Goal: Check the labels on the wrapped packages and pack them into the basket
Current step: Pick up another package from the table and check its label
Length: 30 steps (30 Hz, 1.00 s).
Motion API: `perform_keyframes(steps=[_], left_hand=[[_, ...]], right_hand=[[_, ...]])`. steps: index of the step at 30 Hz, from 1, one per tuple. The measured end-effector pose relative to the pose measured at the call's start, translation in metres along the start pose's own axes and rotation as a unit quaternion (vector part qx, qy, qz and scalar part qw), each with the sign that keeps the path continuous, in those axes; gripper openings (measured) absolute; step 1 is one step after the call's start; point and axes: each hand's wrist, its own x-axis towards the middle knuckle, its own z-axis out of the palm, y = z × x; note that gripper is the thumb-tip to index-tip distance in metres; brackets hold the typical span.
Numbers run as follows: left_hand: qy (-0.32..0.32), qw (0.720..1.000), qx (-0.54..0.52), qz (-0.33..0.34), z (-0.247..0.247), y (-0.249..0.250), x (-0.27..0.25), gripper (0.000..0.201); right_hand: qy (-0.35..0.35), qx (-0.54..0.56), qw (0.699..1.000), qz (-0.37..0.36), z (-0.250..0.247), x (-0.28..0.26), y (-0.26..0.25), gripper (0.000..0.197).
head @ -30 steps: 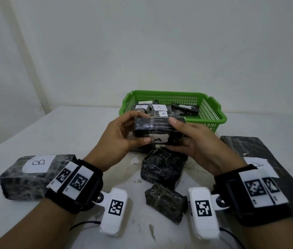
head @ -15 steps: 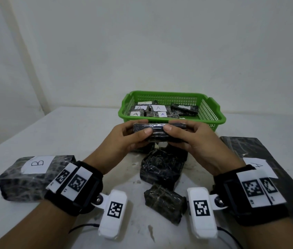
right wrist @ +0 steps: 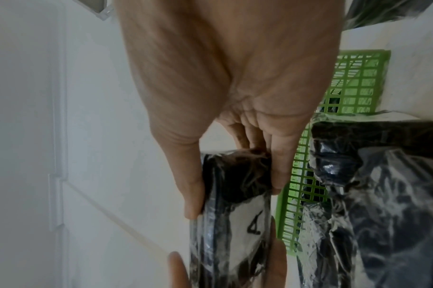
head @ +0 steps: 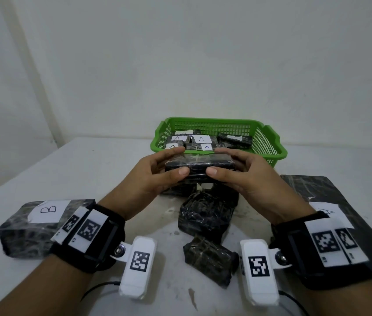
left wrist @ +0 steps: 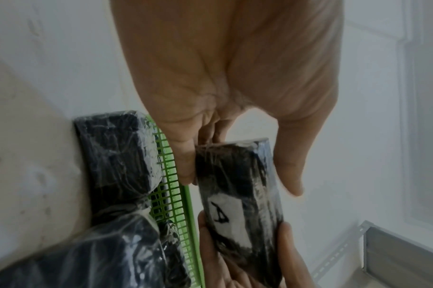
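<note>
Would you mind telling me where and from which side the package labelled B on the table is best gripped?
Probably across its two long sides, coming from above. The B package lies flat, a long block with its label facing up, so a top grasp keeps the letter readable. The left hand is nearer, but it and the right hand both hold the A package.

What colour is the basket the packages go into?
Bright green, with lattice walls; the basket shows best in the head view.
</note>
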Motion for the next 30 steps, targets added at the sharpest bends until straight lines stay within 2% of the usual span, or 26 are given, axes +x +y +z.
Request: perform_keyframes(steps=[3, 7, 11, 13, 15, 16, 23, 26, 30], left_hand=[[0.004, 1.0, 0.008, 0.028, -0.003, 0.0, 0.0, 0.078], [-0.003, 0.997, 0.034, 0.063, -0.004, -0.001, 0.001, 0.083], [-0.031, 0.998, 0.036, 0.047, -0.001, -0.002, 0.001, 0.084], [-0.029, 0.999, 0.02, 0.021, 0.003, -0.003, 0.001, 0.068], [0.0, 1.0, 0.011, 0.004, 0.007, -0.004, 0.002, 0.045], [0.016, 1.0, 0.02, 0.0, 0.007, -0.005, 0.002, 0.04], [0.018, 0.999, 0.044, -0.002, 0.011, -0.007, 0.001, 0.043], [0.032, 0.999, 0.03, 0.001, 0.009, -0.008, 0.002, 0.043], [0.021, 1.0, 0.012, 0.001, 0.01, -0.006, 0.002, 0.039]], right_hand=[[-0.006, -0.003, 1.0, 0.001, -0.001, 0.0, -0.001, 0.083], [-0.037, 0.064, 0.996, 0.049, 0.002, 0.0, -0.002, 0.055], [-0.014, 0.103, 0.992, 0.078, 0.001, 0.001, -0.002, 0.039], [-0.009, 0.092, 0.993, 0.069, -0.002, 0.001, -0.001, 0.04], [-0.01, 0.068, 0.996, 0.062, -0.003, 0.001, 0.001, 0.038], [-0.009, 0.058, 0.996, 0.06, -0.002, 0.001, 0.002, 0.035], [0.033, 0.012, 0.999, 0.039, -0.001, 0.004, 0.006, 0.053], [0.021, 0.01, 0.999, 0.048, 0.001, 0.005, 0.008, 0.062], [0.003, -0.028, 0.998, 0.056, 0.0, 0.002, 0.006, 0.053]])
